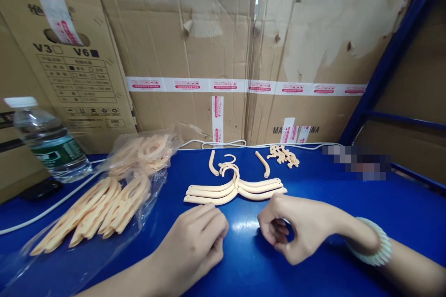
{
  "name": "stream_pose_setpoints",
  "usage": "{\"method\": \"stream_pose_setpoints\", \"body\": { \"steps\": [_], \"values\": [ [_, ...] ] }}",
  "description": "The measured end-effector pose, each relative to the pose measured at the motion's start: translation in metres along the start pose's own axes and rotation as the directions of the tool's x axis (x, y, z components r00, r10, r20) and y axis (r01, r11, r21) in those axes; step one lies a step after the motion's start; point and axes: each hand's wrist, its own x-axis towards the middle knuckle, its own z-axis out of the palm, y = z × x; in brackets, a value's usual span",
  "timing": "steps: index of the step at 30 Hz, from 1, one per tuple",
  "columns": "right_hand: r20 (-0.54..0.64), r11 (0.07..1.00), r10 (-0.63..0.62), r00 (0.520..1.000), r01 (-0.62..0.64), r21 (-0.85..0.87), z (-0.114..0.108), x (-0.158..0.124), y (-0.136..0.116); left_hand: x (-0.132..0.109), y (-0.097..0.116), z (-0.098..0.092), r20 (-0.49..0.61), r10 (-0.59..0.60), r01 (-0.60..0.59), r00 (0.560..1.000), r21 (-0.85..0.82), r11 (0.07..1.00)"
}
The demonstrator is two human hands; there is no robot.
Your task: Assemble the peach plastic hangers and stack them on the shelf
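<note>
My left hand (pixel 198 241) is curled into a loose fist above the blue table, with its knuckles just in front of the left arms of the stacked hangers. Nothing shows between its fingers. My right hand (pixel 296 227) has its fingers bent inward and the thumb curved below them, with a gap between and nothing seen inside. Just beyond both hands lies a small stack of cream-coloured plastic folding hangers (pixel 259 187), arms spread and hooks pointing away. Behind it are a loose hanger arm (pixel 213 163) on the left, another hanger arm (pixel 263 164) on the right, and a loose hook (pixel 230 157).
A pile of small cream parts (pixel 283 156) sits at the back right. On the left, a clear plastic bag (pixel 153 185) holds more hanger pieces, near a water bottle (pixel 52 141). A white cable (pixel 52 209) runs along the left and back, before cardboard (pixel 188 116).
</note>
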Motion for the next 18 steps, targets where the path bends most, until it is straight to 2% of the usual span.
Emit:
{"method": "stream_pose_setpoints", "body": {
  "steps": [7, 18],
  "values": [
    [-0.064, 1.000, 0.012, 0.998, -0.013, -0.009, 0.0004, 0.0000, 0.0003, -0.0051, -0.0017, 0.0046, -0.051, -0.043, 0.038, 0.998, -0.087, 0.995],
    [-0.084, 0.999, 0.025, 0.996, -0.027, -0.029, 0.0028, 0.0016, -0.0003, -0.0073, -0.0023, 0.0072, -0.057, -0.054, 0.049, 0.997, -0.088, 0.995]
  ]
}}
